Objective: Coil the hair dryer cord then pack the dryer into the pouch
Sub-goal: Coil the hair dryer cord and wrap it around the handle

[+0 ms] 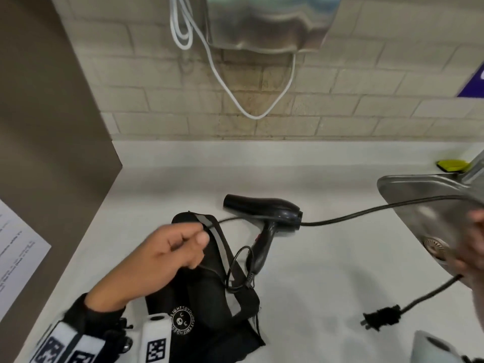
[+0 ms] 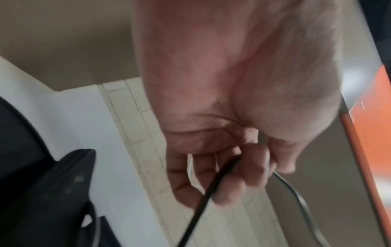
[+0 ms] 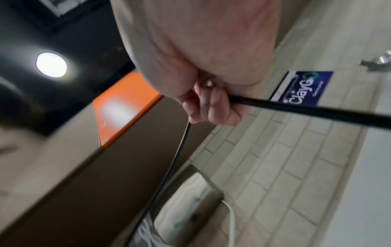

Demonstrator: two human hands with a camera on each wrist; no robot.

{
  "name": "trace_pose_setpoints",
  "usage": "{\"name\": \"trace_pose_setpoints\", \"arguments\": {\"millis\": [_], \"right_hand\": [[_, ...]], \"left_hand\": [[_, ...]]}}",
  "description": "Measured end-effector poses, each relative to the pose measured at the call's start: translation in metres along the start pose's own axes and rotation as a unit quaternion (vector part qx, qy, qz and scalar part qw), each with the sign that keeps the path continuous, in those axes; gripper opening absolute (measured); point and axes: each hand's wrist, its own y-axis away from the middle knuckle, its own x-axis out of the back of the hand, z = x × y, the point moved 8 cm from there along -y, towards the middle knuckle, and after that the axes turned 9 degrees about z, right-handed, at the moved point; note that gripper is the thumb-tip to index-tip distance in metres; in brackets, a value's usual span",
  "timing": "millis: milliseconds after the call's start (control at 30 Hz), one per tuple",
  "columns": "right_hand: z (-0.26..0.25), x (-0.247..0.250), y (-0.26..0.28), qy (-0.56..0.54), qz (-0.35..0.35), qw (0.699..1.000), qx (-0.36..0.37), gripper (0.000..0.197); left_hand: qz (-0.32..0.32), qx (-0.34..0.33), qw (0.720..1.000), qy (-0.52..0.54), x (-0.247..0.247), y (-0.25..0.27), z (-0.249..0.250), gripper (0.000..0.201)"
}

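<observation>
A black hair dryer [image 1: 264,212] lies on the white counter [image 1: 327,271], its handle pointing toward me. Left of it lies the black pouch [image 1: 209,286] with grey trim and a round white logo. My left hand [image 1: 200,235] hovers over the pouch and pinches the black cord [image 1: 366,212]; in the left wrist view its fingers [image 2: 249,168] curl round the cord [image 2: 209,192]. From there the cord runs taut past the dryer to my right hand [image 1: 474,247] at the right edge, which grips the cord [image 3: 296,107] in its curled fingers [image 3: 213,107]. The plug [image 1: 379,318] dangles below it.
A steel basin-like fixture [image 1: 419,200] juts in at the right, with a yellow-green item [image 1: 451,165] behind it. A wall hand dryer [image 1: 267,22] with a looping white cable [image 1: 235,90] hangs on the brick wall. A brown partition [image 1: 52,127] with a paper sheet [image 1: 15,258] bounds the left.
</observation>
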Motion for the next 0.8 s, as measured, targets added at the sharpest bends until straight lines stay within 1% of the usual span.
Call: {"name": "trace_pose_setpoints", "arguments": {"millis": [33,100,133,200,233,300,367,433,500,533,600,633,667,700,767,800], "right_hand": [[-0.001,-0.010,0.003,0.017,-0.023,1.000,0.001,0.034],[0.009,-0.031,0.008,0.077,-0.036,0.996,0.001,0.030],[0.015,-0.040,0.012,0.120,-0.046,0.991,0.029,0.026],[0.024,-0.054,0.019,0.166,-0.078,0.982,0.048,0.022],[0.022,-0.064,0.026,0.184,-0.095,0.977,0.051,0.022],[0.022,-0.079,0.032,0.207,-0.125,0.967,0.079,0.021],[0.015,-0.098,0.042,0.215,-0.159,0.959,0.089,0.020],[-0.005,-0.113,0.050,0.219,-0.169,0.950,0.147,0.034],[-0.037,-0.124,0.062,0.167,-0.178,0.950,0.196,0.043],[-0.057,-0.130,0.071,0.115,-0.197,0.949,0.217,0.047],[-0.087,-0.144,0.090,0.021,-0.255,0.942,0.217,0.049],[-0.095,-0.153,0.097,0.001,-0.281,0.937,0.208,0.048],[-0.098,-0.161,0.101,0.004,-0.294,0.934,0.202,0.046],[-0.099,-0.169,0.102,0.032,-0.296,0.931,0.210,0.040],[-0.095,-0.182,0.104,0.105,-0.307,0.913,0.246,0.024],[-0.092,-0.187,0.105,0.118,-0.320,0.905,0.254,0.018]], "left_hand": [[0.027,-0.011,0.999,0.044,0.006,-0.003,0.008,0.056],[0.069,-0.032,0.991,0.114,0.014,-0.008,0.028,0.052],[0.083,-0.048,0.986,0.139,0.017,-0.011,0.040,0.055],[0.102,-0.089,0.977,0.164,0.021,-0.015,0.066,0.060],[0.108,-0.113,0.973,0.167,0.023,-0.016,0.081,0.057],[0.115,-0.160,0.968,0.153,0.024,-0.018,0.109,0.046],[0.113,-0.200,0.967,0.105,0.023,-0.019,0.135,0.039],[0.101,-0.228,0.968,0.022,0.016,-0.021,0.153,0.039],[0.095,-0.232,0.966,-0.070,0.005,-0.025,0.158,0.041],[0.087,-0.222,0.965,-0.105,-0.002,-0.027,0.158,0.041],[0.053,-0.196,0.968,-0.147,-0.019,-0.030,0.151,0.037],[0.039,-0.187,0.968,-0.164,-0.027,-0.030,0.145,0.037],[0.031,-0.180,0.967,-0.178,-0.032,-0.030,0.139,0.037],[0.025,-0.173,0.967,-0.183,-0.035,-0.030,0.132,0.037],[0.008,-0.150,0.974,-0.168,-0.038,-0.028,0.118,0.039],[-0.001,-0.134,0.979,-0.155,-0.039,-0.026,0.110,0.042]]}}
